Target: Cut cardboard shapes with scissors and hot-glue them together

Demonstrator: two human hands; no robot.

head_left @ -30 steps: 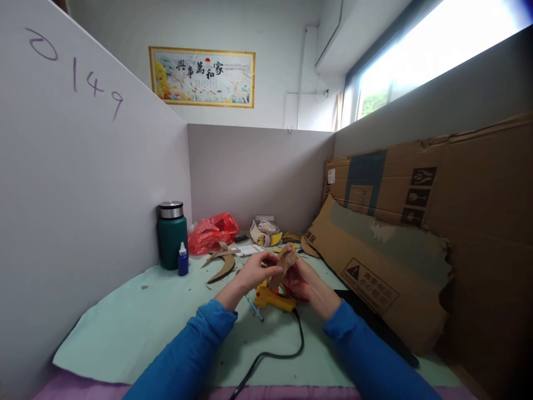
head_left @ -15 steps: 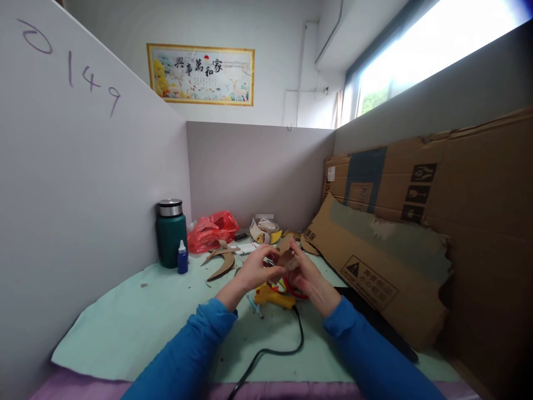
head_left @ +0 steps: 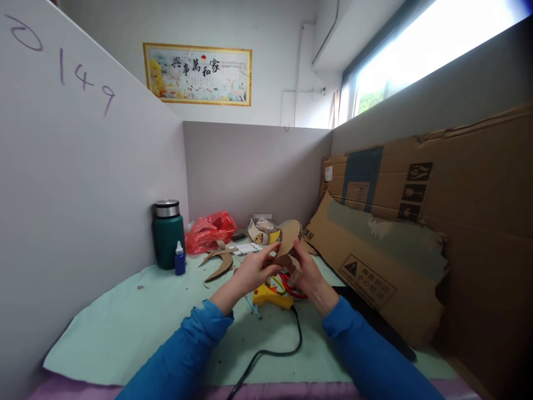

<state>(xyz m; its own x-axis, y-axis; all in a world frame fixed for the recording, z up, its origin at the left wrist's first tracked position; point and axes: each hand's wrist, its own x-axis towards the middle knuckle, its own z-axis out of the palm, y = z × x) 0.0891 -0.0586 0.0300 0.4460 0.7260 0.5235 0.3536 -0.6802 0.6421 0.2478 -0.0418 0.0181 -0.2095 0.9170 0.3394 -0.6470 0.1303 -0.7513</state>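
Between my two hands is a rounded brown cardboard piece (head_left: 288, 238), held up over the table with its broad face tilted toward me. My left hand (head_left: 257, 271) grips its lower left edge between thumb and fingers. On the other side my right hand (head_left: 307, 269) is closed around its right edge, where a curled cardboard strip shows. Just below them a yellow hot glue gun (head_left: 272, 298) lies on its side, its black cord (head_left: 275, 353) running to the front edge. Something with red handles (head_left: 296, 292) lies partly hidden behind the right hand.
At left stand a green bottle (head_left: 168, 236) and a small blue dropper bottle (head_left: 179, 261). Curved cardboard scraps (head_left: 220, 268) and a red plastic bag (head_left: 211, 230) lie farther back. Large cardboard sheets (head_left: 377, 261) lean along the right side. A grey partition (head_left: 258, 166) closes the back.
The cardboard piece has been raised and turned, so its rounded flat face now shows above my hands. Both hands still hold it. The view has shifted slightly.
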